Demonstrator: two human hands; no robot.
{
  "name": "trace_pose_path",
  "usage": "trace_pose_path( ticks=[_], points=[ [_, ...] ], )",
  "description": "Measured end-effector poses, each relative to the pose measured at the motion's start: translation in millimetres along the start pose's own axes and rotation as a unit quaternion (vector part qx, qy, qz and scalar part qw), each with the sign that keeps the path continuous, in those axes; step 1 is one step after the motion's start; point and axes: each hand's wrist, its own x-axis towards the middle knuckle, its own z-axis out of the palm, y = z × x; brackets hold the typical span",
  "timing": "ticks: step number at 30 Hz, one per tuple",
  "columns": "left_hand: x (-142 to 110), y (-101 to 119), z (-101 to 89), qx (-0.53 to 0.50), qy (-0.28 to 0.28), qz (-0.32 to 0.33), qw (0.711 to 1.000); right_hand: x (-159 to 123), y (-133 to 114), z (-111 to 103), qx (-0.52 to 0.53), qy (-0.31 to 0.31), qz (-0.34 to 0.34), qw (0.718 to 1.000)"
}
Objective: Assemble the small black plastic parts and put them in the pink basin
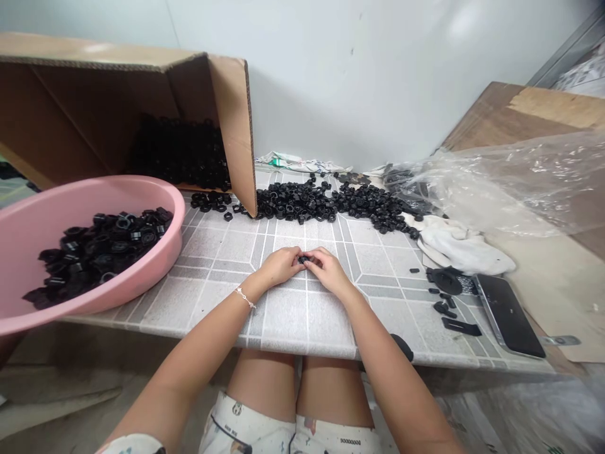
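The left hand point(278, 266) and right hand point(329, 271) are pressing together at the fingertips, pinching a small black hex nut point(302, 259) between them just over the worktop point(302, 315), its axis hidden by the fingers.

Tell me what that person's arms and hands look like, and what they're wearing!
The left hand and right hand are bare, with no gloves. A thin silvery chain bracelet circles the left wrist. The left arm leads up to a white printed sleeve.
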Motion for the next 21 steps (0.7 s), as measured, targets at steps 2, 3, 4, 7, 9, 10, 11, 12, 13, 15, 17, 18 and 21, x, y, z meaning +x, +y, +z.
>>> trace_pose_path(
  ticks=[2, 3, 4, 7, 9, 10, 11, 12, 13, 15, 17, 18, 21],
  points=[
    [0, 0, 1.5, 0.010, 0.007, -0.001, 1.000, 0, -1, 2, -0.011, 0.012, -0.007, 1.000],
    [0, 0, 2.1, 0.014, 0.011, -0.001, 1.000, 0, -1, 3, -0.016, 0.019, -0.006, 1.000],
    [-1, 1, 2.6, 0.017, 0.013, -0.001, 1.000, 0, -2, 4, -0.022, 0.025, -0.003, 0.999],
    [-1, 2, 3.3, 0.028, 0.016, -0.006, 0.999, 1, -4, 9, -0.049, 0.042, 0.012, 0.998],
    [-1, 2, 3.2, 0.039, 0.017, -0.009, 0.999, 0, -5, 13, -0.075, 0.059, 0.019, 0.995],
    [-1, 3, 3.0, 0.045, 0.017, -0.009, 0.999, 0, -5, 16, -0.086, 0.068, 0.022, 0.994],
    [-1, 3, 2.8, 0.051, 0.016, -0.009, 0.999, 0, -5, 17, -0.095, 0.077, 0.025, 0.992],
    [0, 3, 2.6, 0.057, 0.015, -0.009, 0.998, 0, -5, 19, -0.099, 0.084, 0.029, 0.991],
    [0, 3, 2.4, 0.062, 0.013, -0.009, 0.998, 0, -5, 19, -0.097, 0.086, 0.033, 0.991],
    [2, 3, 2.2, 0.064, 0.010, -0.011, 0.998, 1, -3, 17, -0.072, 0.075, 0.042, 0.994],
    [2, 2, 2.5, 0.058, 0.010, -0.013, 0.998, 1, -1, 12, -0.028, 0.054, 0.043, 0.997],
    [2, 2, 2.7, 0.054, 0.011, -0.014, 0.998, 1, 0, 10, -0.008, 0.044, 0.041, 0.998],
    [1, 3, 3.7, 0.048, 0.020, -0.015, 0.999, 1, 1, 5, 0.009, 0.030, 0.020, 0.999]
  ],
)
